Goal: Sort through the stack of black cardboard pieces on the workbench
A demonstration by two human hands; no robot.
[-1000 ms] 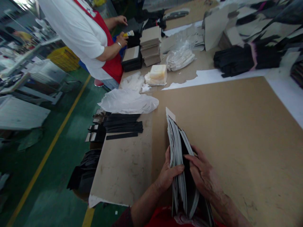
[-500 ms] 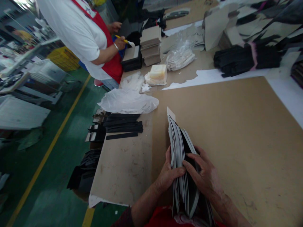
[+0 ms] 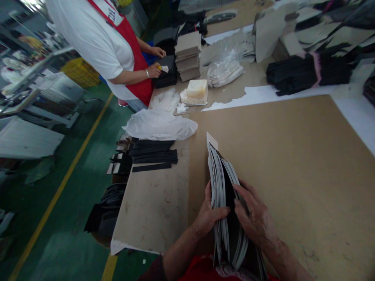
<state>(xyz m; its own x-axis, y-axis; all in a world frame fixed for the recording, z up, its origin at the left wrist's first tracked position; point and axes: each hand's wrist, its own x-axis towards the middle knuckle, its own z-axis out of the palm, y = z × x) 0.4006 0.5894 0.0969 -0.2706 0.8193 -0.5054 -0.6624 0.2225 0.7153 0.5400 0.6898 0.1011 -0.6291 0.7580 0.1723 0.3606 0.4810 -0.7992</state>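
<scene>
A thick stack of thin black sheets with pale edges (image 3: 218, 183) stands on edge between my two hands, close to my body. My left hand (image 3: 206, 214) clasps its left side, the thumb lying across the pale edges. On the right side, my right hand (image 3: 253, 210) is wrapped round several sheets, its thumb pressed against a black face. A gap showing that black face parts the stack into two bundles. The lower end of the stack reaches down to my red apron (image 3: 196, 269).
A brown board (image 3: 293, 156) covers the table before me. Black strips (image 3: 154, 152) and a plastic bag (image 3: 161, 125) lie on the left, a yellowish block (image 3: 197, 89) behind them. A co-worker in a red apron (image 3: 137, 54) holds a brush beside stacked grey boards (image 3: 187, 56). A tied black bundle (image 3: 293, 74) lies far right.
My right thumb has moved right, and more sheets now lean to the right-hand bundle, widening the gap. My left hand stays put. The co-worker's brush hand has moved lower, over a black piece.
</scene>
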